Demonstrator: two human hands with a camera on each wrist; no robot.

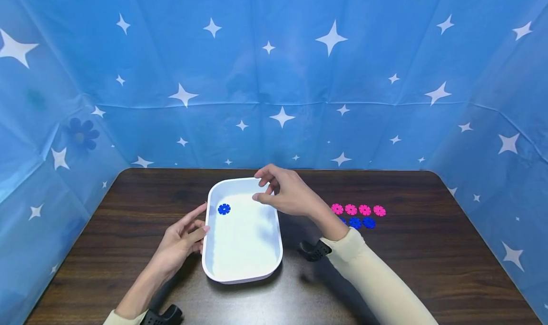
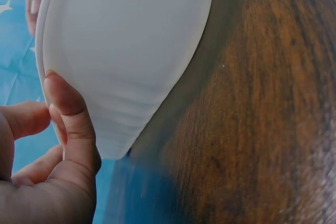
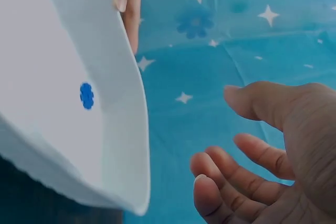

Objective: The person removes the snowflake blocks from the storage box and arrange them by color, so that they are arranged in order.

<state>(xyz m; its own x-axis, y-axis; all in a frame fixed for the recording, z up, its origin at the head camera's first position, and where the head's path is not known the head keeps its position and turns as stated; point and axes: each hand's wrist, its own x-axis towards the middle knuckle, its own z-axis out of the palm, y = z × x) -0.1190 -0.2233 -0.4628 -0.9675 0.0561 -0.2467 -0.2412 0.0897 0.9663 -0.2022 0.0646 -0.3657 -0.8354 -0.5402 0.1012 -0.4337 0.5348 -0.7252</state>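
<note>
A white tray (image 1: pixel 244 241) sits on the wooden table, its far end towards the curtain. Inside it, near the left wall, lies one blue flower-shaped disc (image 1: pixel 224 209). My left hand (image 1: pixel 181 241) holds the tray's left edge, thumb at the rim and fingers outside; the left wrist view shows its thumb (image 2: pixel 68 98) on the wall. Over the tray's far right corner hovers my right hand (image 1: pixel 288 192), fingers loosely bent and thumb apart from them. In the right wrist view nothing shows between that hand's fingers (image 3: pixel 247 182).
Right of the tray, several pink flower-shaped discs (image 1: pixel 351 210) lie in a row. Nearer me is a row of blue discs (image 1: pixel 355 222), partly hidden by my right forearm. A blue star-patterned curtain (image 1: pixel 282 77) borders the table's back and sides.
</note>
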